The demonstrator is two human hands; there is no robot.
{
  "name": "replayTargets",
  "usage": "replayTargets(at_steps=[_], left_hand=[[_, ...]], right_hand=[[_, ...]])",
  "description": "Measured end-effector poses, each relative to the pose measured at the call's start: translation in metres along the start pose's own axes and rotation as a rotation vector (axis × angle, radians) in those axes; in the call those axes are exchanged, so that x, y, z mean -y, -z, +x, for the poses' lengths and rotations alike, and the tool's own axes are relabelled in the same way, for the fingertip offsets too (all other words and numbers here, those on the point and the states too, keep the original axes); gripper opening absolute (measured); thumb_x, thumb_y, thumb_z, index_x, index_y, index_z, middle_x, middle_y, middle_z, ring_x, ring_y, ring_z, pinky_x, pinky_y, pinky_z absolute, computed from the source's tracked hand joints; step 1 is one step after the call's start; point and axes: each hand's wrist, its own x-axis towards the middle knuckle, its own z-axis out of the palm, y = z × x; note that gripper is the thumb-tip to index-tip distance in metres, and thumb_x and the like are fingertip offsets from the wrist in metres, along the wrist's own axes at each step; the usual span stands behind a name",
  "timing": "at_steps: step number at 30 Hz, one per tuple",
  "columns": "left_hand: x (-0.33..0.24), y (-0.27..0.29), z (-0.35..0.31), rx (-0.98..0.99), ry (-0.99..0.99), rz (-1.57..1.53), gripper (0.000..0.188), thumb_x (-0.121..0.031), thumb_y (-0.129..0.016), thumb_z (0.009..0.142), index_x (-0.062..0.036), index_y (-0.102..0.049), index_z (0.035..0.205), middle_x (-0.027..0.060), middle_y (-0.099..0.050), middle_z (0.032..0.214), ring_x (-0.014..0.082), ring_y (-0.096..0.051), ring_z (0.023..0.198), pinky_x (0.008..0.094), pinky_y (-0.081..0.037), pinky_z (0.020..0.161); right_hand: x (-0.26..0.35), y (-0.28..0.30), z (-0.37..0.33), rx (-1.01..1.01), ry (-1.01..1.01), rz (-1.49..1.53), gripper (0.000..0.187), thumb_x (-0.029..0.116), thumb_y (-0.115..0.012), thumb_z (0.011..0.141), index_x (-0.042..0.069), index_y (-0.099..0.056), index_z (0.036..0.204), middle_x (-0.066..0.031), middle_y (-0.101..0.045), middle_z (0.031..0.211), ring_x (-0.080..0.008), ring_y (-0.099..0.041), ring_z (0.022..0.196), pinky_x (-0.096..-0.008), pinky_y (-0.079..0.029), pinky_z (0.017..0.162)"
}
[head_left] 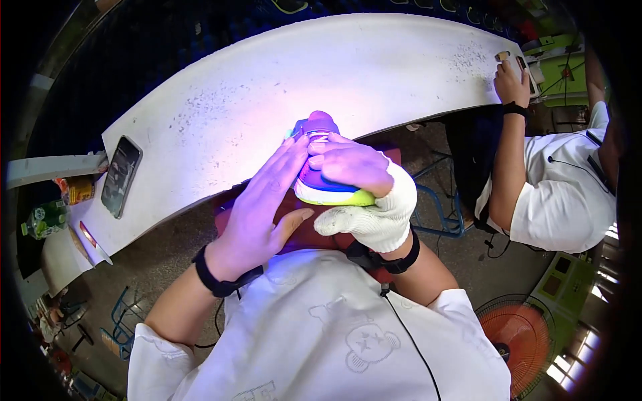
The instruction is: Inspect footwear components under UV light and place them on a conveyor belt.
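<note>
A shoe point(332, 194) with a dark blue upper and a white and yellow-green sole is held up at the table's near edge, under violet light. My right hand point(364, 180), in a white knit glove that leaves some fingers bare, grips the shoe from its right side. Against its left side lies my left hand point(257, 207), bare, with long straight fingers and the thumb standing apart. The fingertips of both hands meet near the shoe's far end, and they hide much of the upper. A rounded pinkish part point(319, 120) shows just beyond the fingers.
A curved white table point(374, 60) stretches across in front. At its left lie a phone point(122, 177), a red-handled knife point(93, 240) and a green bottle point(45, 220). Another person point(535, 180) works at the right. An orange fan point(511, 337) stands behind at right.
</note>
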Motion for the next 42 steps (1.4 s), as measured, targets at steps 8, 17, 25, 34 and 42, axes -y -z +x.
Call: replayTargets(at_steps=[8,17,25,34,42], left_hand=[[0.014,-0.034,-0.005,-0.308,0.0,-0.102,0.043,-0.008,-0.094,0.075,-0.0057,-0.064,0.106,0.013,-0.066,0.104,0.0331,-0.065,0.096,0.0415,-0.054,0.082],[0.008,-0.032,0.018,-0.391,-0.111,-0.22,0.038,-0.007,-0.092,0.077,-0.0066,-0.062,0.102,0.0086,-0.064,0.093,0.0293,-0.064,0.086,0.0396,-0.053,0.076],[0.015,-0.041,0.034,-0.336,0.125,-0.196,0.056,-0.026,-0.101,0.064,-0.0083,-0.064,0.102,0.0095,-0.063,0.106,0.0308,-0.061,0.1,0.0444,-0.051,0.091],[0.029,0.021,0.022,-0.022,0.322,-0.31,0.076,-0.001,-0.088,0.073,-0.0097,-0.065,0.145,0.0131,-0.059,0.149,0.0315,-0.053,0.144,0.0431,-0.046,0.12],[0.01,0.068,0.085,-0.047,0.038,0.105,0.086,-0.02,-0.102,0.063,-0.0074,-0.068,0.141,0.0107,-0.072,0.13,0.0281,-0.069,0.12,0.0397,-0.054,0.106]], right_hand=[[0.016,-0.004,-0.012,0.014,-0.14,-0.068,0.068,0.029,-0.103,0.07,0.006,-0.07,0.125,-0.0162,-0.077,0.122,-0.0358,-0.075,0.119,-0.0448,-0.057,0.104],[0.003,-0.002,-0.005,-0.013,-0.204,0.079,0.057,0.038,-0.097,0.081,0.004,-0.067,0.117,-0.02,-0.077,0.117,-0.0368,-0.072,0.121,-0.0617,-0.046,0.118],[-0.02,0.008,-0.032,-0.239,-0.217,0.194,0.042,0.022,-0.092,0.086,0.004,-0.069,0.115,-0.023,-0.077,0.118,-0.0395,-0.072,0.122,-0.0588,-0.052,0.114],[-0.038,0.059,-0.038,-0.508,-0.793,0.052,0.055,0.044,-0.06,0.111,-0.009,-0.072,0.119,-0.0116,-0.078,0.1,-0.0178,-0.075,0.088,-0.0337,-0.06,0.083],[-0.036,0.001,0.072,-0.066,-0.339,0.192,0.093,0.077,-0.066,0.095,-0.002,-0.06,0.144,-0.0098,-0.062,0.128,-0.02,-0.059,0.123,-0.0393,-0.047,0.111]])
